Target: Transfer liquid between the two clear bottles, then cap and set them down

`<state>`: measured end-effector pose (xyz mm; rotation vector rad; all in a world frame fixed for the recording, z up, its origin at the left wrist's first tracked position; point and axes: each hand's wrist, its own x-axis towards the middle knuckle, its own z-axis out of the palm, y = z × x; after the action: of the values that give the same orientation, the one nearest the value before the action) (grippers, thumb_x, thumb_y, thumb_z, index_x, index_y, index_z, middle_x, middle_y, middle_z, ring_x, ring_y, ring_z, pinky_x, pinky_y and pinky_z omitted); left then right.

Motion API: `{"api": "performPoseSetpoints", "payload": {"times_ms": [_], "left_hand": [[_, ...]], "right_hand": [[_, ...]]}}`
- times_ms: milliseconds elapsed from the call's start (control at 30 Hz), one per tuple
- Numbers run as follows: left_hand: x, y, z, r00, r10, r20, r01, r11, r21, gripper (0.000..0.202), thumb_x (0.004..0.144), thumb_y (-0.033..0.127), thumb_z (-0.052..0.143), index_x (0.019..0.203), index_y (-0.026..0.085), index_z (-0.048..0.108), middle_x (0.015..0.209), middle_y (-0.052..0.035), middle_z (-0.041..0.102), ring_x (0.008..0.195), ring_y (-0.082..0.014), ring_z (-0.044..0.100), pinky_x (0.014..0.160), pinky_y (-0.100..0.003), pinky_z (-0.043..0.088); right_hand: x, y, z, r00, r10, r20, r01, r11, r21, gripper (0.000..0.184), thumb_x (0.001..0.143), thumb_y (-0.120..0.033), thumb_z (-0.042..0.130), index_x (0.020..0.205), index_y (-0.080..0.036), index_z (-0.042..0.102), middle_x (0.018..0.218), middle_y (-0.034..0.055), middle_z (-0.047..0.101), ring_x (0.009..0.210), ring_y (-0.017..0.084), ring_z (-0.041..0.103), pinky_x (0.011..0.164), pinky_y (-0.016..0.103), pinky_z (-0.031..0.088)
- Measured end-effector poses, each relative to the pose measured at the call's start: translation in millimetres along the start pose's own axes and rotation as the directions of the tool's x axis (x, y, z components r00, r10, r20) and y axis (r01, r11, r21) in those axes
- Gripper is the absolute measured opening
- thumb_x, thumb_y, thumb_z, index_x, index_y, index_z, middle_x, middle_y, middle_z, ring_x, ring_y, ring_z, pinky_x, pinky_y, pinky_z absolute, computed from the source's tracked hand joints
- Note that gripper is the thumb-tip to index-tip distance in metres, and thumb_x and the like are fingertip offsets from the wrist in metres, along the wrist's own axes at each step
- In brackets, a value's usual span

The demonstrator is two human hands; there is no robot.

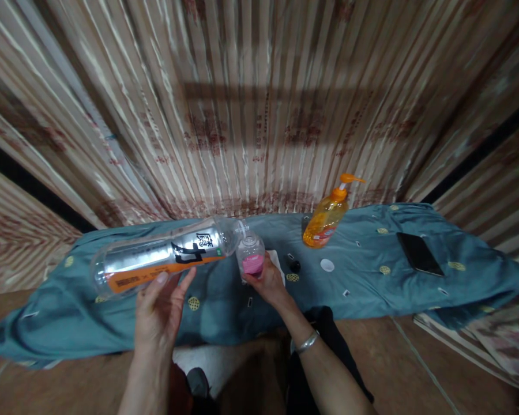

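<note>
My left hand [162,305] grips a large clear plastic bottle [164,256] with a silver and orange label, tipped nearly level. Its open neck points right and meets the mouth of a small clear bottle [251,253] with a pink label. Around that small bottle my right hand [266,282] is closed, keeping it roughly upright over the cloth. A white paper or cloth [277,262] lies partly hidden behind the right hand. Whether any liquid passes between the two necks I cannot tell.
A pump bottle [326,219] of orange liquid stands at the back. Near it lie a small black cap [294,265] and a white disc [327,265]. A dark phone [419,253] rests at the right on the teal cloth [372,294]. Striped curtains [251,115] hang behind.
</note>
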<state>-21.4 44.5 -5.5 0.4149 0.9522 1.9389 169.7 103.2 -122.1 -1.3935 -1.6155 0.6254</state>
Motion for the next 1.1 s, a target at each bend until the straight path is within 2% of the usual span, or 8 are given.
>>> {"api": "performPoseSetpoints", "payload": {"times_ms": [100, 333, 567, 833, 1000, 1100], "left_hand": [[-0.2, -0.6, 0.1, 1.0, 0.007, -0.005, -0.007, 1.0, 0.009, 0.023, 0.049, 0.015, 0.081, 0.063, 0.018, 0.065, 0.066, 0.0061, 0.07, 0.075, -0.0167, 0.067, 0.074, -0.041, 0.062], [-1.3, 2.2, 2.4, 0.998, 0.051, 0.025, -0.052, 0.997, 0.063, 0.023, 0.05, 0.016, 0.082, 0.067, 0.02, 0.066, 0.065, 0.0066, 0.068, 0.069, -0.0137, 0.064, 0.075, -0.04, 0.061], [0.3, 7.7, 1.5, 0.996, 0.068, 0.05, -0.073, 0.992, 0.108, 0.024, 0.047, 0.018, 0.083, 0.064, 0.019, 0.066, 0.06, 0.007, 0.065, 0.061, -0.0107, 0.059, 0.074, -0.041, 0.061], [1.5, 13.3, 6.5, 0.994, 0.076, 0.084, -0.086, 0.989, 0.123, 0.028, 0.046, 0.018, 0.085, 0.061, 0.019, 0.062, 0.064, 0.0067, 0.068, 0.067, -0.013, 0.063, 0.079, -0.044, 0.059], [3.2, 17.1, 9.4, 0.981, 0.103, 0.166, -0.123, 0.985, 0.118, 0.031, 0.049, 0.015, 0.084, 0.072, 0.023, 0.065, 0.064, 0.0072, 0.068, 0.07, -0.015, 0.065, 0.085, -0.045, 0.057], [5.8, 18.5, 10.4, 0.978, 0.11, 0.176, -0.131, 0.985, 0.116, 0.032, 0.049, 0.015, 0.084, 0.073, 0.022, 0.064, 0.064, 0.0075, 0.068, 0.071, -0.0153, 0.065, 0.084, -0.045, 0.057]], "right_hand": [[-0.1, -0.6, -0.5, 1.0, -0.008, 0.012, 0.007, 1.0, 0.007, 0.068, 0.065, -0.028, 0.077, 0.124, -0.017, 0.046, 0.113, 0.0119, 0.066, 0.108, 0.029, 0.063, 0.091, 0.043, 0.052], [0.5, -1.2, -1.0, 1.0, 0.006, 0.023, -0.006, 1.0, -0.013, 0.067, 0.066, -0.03, 0.077, 0.123, -0.013, 0.047, 0.109, 0.0138, 0.067, 0.107, 0.03, 0.063, 0.09, 0.043, 0.052], [0.0, 1.6, 1.9, 1.0, -0.001, -0.001, 0.001, 0.999, -0.046, 0.072, 0.065, -0.03, 0.077, 0.127, -0.015, 0.044, 0.114, 0.0142, 0.065, 0.109, 0.031, 0.062, 0.091, 0.045, 0.051], [0.7, -1.1, 0.3, 1.0, -0.009, 0.015, 0.009, 1.0, -0.005, 0.07, 0.065, -0.027, 0.077, 0.127, -0.016, 0.045, 0.113, 0.0126, 0.066, 0.109, 0.03, 0.062, 0.092, 0.044, 0.052], [0.8, -1.3, -0.2, 1.0, -0.009, 0.008, 0.009, 1.0, -0.003, 0.068, 0.065, -0.028, 0.076, 0.125, -0.017, 0.046, 0.112, 0.0123, 0.066, 0.11, 0.03, 0.062, 0.092, 0.044, 0.051], [0.6, -1.5, -0.4, 1.0, -0.011, 0.014, 0.011, 1.0, -0.011, 0.068, 0.066, -0.028, 0.076, 0.126, -0.015, 0.046, 0.112, 0.0131, 0.066, 0.11, 0.03, 0.062, 0.092, 0.044, 0.051]]}}
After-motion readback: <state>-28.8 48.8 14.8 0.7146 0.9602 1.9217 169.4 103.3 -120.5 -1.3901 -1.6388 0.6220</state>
